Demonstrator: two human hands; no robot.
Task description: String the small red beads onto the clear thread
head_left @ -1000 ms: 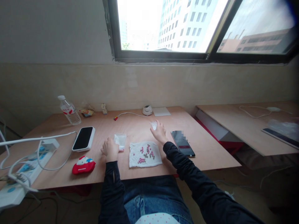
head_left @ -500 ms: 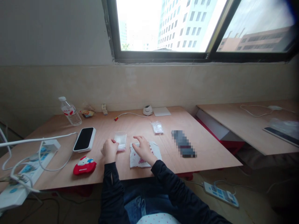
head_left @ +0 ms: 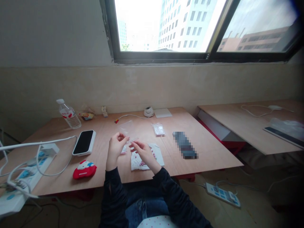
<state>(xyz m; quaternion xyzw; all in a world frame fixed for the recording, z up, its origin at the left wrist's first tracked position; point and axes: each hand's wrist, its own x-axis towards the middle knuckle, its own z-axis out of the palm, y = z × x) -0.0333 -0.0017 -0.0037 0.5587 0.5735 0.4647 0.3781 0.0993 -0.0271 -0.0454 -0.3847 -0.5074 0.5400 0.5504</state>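
Observation:
My left hand (head_left: 115,146) and my right hand (head_left: 142,151) are raised just above the wooden table (head_left: 209,152), both pinching a small clear plastic bag (head_left: 127,130) between them. Under my right hand lies a white cloth (head_left: 158,155) with small pink pieces on it. A few more clear bags (head_left: 123,150) lie just below my left hand. A filled small bag (head_left: 159,129) rests farther back on the table, to the right of my hands.
A phone in a white case (head_left: 84,142), a red cartoon-cat pouch (head_left: 84,168), a water bottle (head_left: 68,114) and a white power strip with cables (head_left: 26,164) sit at the left. A blurred dark phone (head_left: 185,145) lies right. A second table (head_left: 251,129) stands farther right.
My right hand left the filled bag at the back of the table and came back over the cloth. Both hands then lifted one clear bag off the table.

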